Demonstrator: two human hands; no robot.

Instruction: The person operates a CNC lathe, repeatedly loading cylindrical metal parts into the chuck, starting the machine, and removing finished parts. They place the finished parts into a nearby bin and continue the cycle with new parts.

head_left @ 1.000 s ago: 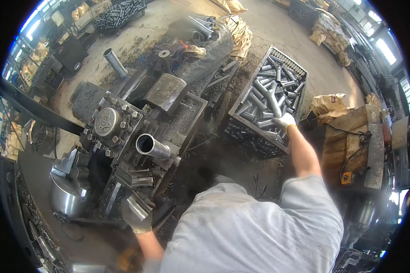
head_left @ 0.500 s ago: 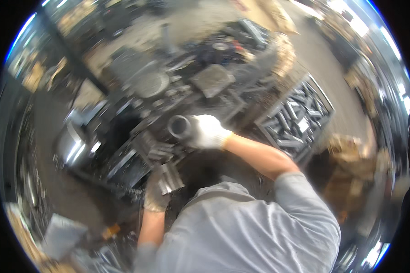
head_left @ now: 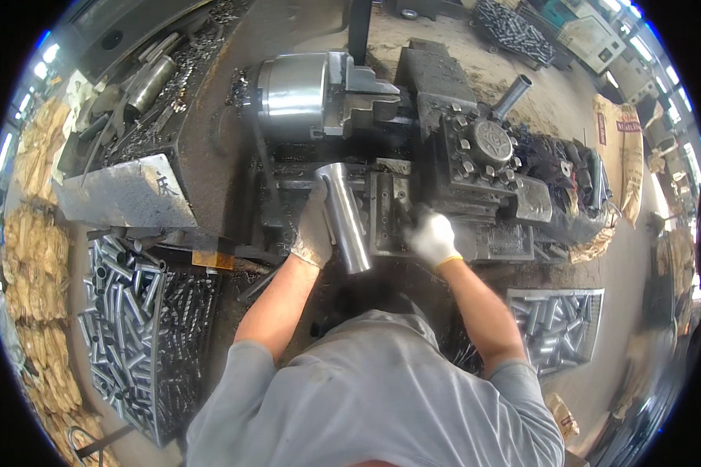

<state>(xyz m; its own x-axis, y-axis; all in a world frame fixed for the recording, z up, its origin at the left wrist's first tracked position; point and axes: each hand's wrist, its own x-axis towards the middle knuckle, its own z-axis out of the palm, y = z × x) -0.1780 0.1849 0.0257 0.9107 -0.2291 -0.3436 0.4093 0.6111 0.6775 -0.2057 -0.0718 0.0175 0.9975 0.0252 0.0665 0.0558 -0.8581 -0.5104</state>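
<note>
A shiny metal tube [head_left: 343, 218] is in my gloved left hand [head_left: 313, 229], tilted, its upper end leaning left. My fingers are closed around its left side, in front of the lathe bed. My gloved right hand [head_left: 435, 237] is beside the lathe carriage [head_left: 389, 210], just below the tool post [head_left: 491, 144]. Motion smears its fingers, so its grip cannot be made out. Above the tube, the lathe chuck [head_left: 296, 89] shows its stepped jaws, with no tube seen in them.
A wire-mesh bin [head_left: 160, 350] of metal tubes stands at the lower left, and another crate [head_left: 597, 327] of tubes at the right. A metal plate [head_left: 128, 194] juts out by the headstock. Sacks [head_left: 619, 156] stand at the far right.
The view has swung round and sharpened. My right hand, earlier at a round-ended tube, is now by the carriage without that tube visible. My left hand has come up before the lathe, holding a tube.
</note>
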